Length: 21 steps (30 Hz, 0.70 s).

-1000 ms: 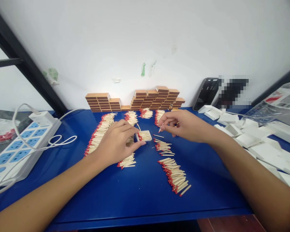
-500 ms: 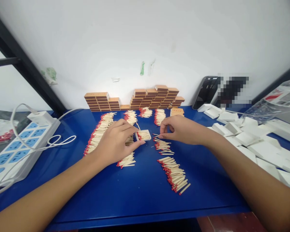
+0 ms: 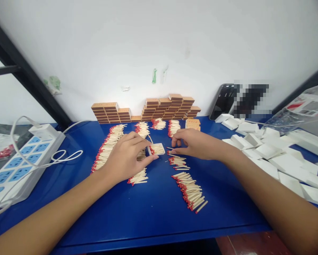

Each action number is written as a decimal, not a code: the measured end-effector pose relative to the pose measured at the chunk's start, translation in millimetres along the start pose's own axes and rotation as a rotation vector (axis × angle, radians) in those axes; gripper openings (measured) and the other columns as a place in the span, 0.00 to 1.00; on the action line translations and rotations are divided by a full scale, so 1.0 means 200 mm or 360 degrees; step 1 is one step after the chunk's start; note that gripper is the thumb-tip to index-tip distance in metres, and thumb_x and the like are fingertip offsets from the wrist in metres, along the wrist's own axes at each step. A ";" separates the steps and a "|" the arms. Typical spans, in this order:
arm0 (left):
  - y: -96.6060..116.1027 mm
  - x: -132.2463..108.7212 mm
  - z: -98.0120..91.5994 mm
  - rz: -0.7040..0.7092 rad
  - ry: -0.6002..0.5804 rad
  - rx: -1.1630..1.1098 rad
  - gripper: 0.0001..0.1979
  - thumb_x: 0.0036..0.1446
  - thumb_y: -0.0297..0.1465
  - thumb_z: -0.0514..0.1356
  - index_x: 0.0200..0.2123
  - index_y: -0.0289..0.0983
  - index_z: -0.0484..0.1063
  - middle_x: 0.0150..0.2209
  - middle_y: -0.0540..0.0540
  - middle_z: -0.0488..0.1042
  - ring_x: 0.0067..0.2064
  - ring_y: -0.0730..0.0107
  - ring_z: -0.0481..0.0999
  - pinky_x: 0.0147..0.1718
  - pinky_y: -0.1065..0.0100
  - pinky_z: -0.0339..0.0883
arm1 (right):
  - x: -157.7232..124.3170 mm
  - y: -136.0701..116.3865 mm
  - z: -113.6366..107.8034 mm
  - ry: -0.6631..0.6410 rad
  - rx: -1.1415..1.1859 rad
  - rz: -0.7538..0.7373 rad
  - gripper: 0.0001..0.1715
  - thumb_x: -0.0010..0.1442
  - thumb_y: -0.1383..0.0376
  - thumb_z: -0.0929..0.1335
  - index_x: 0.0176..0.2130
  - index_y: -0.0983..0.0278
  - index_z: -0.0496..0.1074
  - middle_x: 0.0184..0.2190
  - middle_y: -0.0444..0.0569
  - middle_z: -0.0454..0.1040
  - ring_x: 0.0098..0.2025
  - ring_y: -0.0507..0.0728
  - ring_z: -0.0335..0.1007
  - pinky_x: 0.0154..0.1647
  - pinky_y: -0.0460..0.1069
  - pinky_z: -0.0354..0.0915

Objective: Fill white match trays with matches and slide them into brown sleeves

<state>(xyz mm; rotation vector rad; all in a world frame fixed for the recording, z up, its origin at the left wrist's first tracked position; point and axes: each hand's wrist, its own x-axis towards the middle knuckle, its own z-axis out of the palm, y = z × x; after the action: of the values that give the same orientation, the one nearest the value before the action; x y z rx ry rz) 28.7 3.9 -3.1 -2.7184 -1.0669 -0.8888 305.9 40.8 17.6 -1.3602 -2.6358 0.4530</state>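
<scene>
My left hand point(image 3: 129, 152) grips a small white matchbox tray point(image 3: 161, 149) between thumb and fingers. Red-headed matches point(image 3: 155, 150) lie inside the tray, and one match leans at its far left corner. To the right of it, my right hand point(image 3: 186, 141) is over the top of a small pile of matches point(image 3: 178, 161). Its thumb and curled fingers are a little apart, with the tips at the uppermost matches. Under and beside my left hand are more matches point(image 3: 139, 176), partly covered by it.
Stacked matchboxes point(image 3: 164, 108) line the wall. Match rows lie at left point(image 3: 105, 148) and front right point(image 3: 189, 191) on the blue table point(image 3: 148, 219). White empty trays point(image 3: 270, 148) heap at right, near a phone point(image 3: 221, 101). A power strip point(image 3: 26, 159) with cables lies left.
My right thumb and fingers have parted slightly over the matches and shifted a little left. My left hand still holds the tray in place. The view has shifted slightly.
</scene>
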 end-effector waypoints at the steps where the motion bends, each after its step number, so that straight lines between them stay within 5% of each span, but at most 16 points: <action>1: 0.00 0.00 0.00 -0.0001 0.0003 -0.0002 0.16 0.65 0.44 0.66 0.44 0.36 0.80 0.41 0.42 0.83 0.44 0.55 0.78 0.46 0.53 0.72 | 0.00 0.00 0.00 -0.0009 0.0002 -0.0008 0.15 0.64 0.52 0.72 0.38 0.61 0.77 0.37 0.49 0.78 0.37 0.57 0.70 0.36 0.51 0.60; 21: 0.00 0.00 0.00 0.0009 0.0002 0.0003 0.16 0.65 0.43 0.66 0.45 0.36 0.80 0.41 0.42 0.84 0.44 0.54 0.78 0.47 0.52 0.73 | 0.00 -0.04 -0.01 -0.0113 0.0036 0.0045 0.06 0.64 0.63 0.70 0.36 0.62 0.79 0.34 0.50 0.78 0.35 0.57 0.69 0.34 0.50 0.60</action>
<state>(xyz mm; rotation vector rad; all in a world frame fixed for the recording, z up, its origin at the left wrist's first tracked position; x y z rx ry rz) 29.1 3.8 -2.1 -2.7174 -1.0590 -0.8885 300.3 37.5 21.2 -1.4015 -2.6619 0.5433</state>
